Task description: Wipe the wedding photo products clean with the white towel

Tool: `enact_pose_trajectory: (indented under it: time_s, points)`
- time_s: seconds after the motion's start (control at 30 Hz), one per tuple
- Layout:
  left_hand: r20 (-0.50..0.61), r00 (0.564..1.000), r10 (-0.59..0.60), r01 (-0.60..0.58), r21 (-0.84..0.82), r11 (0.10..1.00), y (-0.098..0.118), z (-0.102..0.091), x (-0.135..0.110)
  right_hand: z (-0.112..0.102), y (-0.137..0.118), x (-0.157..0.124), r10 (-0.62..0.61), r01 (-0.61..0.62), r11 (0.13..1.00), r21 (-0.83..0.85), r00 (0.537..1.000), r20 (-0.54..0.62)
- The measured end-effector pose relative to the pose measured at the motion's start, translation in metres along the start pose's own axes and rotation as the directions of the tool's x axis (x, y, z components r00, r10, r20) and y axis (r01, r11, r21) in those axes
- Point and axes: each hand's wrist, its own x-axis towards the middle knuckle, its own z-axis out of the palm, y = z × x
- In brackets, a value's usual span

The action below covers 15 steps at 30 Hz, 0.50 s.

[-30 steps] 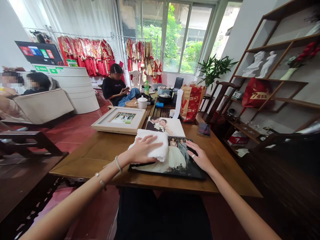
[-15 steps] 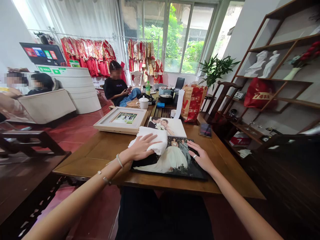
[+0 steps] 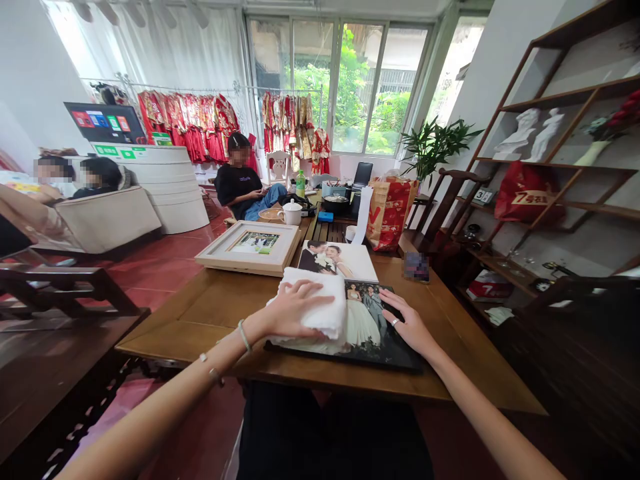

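A white cloth [image 3: 332, 315], seemingly folded, partly covers a flat-lying dark wedding photo [image 3: 369, 328].

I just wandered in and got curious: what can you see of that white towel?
The towel is plain white, of soft, fluffy-looking cloth, folded into a thick pad with rounded edges. It lies on the left part of the dark wedding photo, covering some of it. The left hand rests on top with fingers spread, hiding part of the cloth. Its underside is out of sight.
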Motion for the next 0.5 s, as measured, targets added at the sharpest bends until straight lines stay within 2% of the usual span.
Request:
enact_pose_trajectory:
  time_s: [0.13, 0.23, 0.37, 0.5]
  points:
    - [-0.018, 1.000, -0.019, 0.019, 0.003, 1.000, -0.027, 0.008, 0.032, 0.002, 0.001, 0.000, -0.011, 0.011, 1.000, 0.016, 1.000, -0.003]
    - [-0.008, 1.000, -0.019, 0.019, 0.003, 1.000, -0.038, 0.011, 0.042, 0.005, 0.001, 0.000, 0.001, -0.001, 1.000, 0.026, 1.000, -0.002]
    - [0.006, 1.000, -0.020, 0.021, -0.016, 1.000, -0.041, 0.011, 0.039, 0.008, -0.002, 0.000, 0.024, -0.024, 0.999, 0.031, 1.000, 0.005]
    - [0.032, 0.999, -0.012, 0.013, -0.001, 1.000, -0.031, 0.011, 0.018, 0.009, -0.002, 0.000, 0.027, -0.027, 0.999, 0.028, 1.000, 0.011]
